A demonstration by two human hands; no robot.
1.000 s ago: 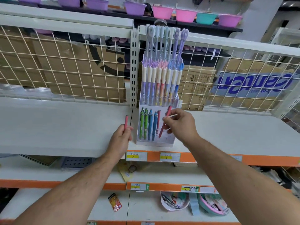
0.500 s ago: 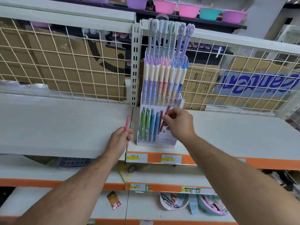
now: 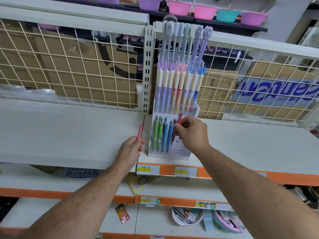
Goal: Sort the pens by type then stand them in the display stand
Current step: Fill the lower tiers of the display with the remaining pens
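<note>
Left hand: curled round the lower part of a pink pen, which it holds upright so that the upper end sticks out above the fist. It hovers over the front edge of the white shelf, just left of the display stand.

Right hand: thumb and fingertips pinch a red pen at the right of the stand's front compartment. The pen tilts, its top leaning right. Its lower part is hidden behind the fingers, so I cannot tell whether the tip sits in the compartment.

Display stand: a clear, stepped stand with a white base, on the shelf against the upright post.

Front compartment: green pens at the left, blue pens beside them, and a dark red pen next to the blue ones, just beside the right hand's fingertips.

Middle tier: a row of cream-bodied pens with leafy tops in purple, pink and blue, standing upright.

Back tier: tall slim pens in grey, mint and lilac.

Behind the shelf: wire mesh with cardboard boxes beyond it.

Top shelf: purple, pink and teal plastic bowls.

Shelf edge: orange strip with price labels.
</note>
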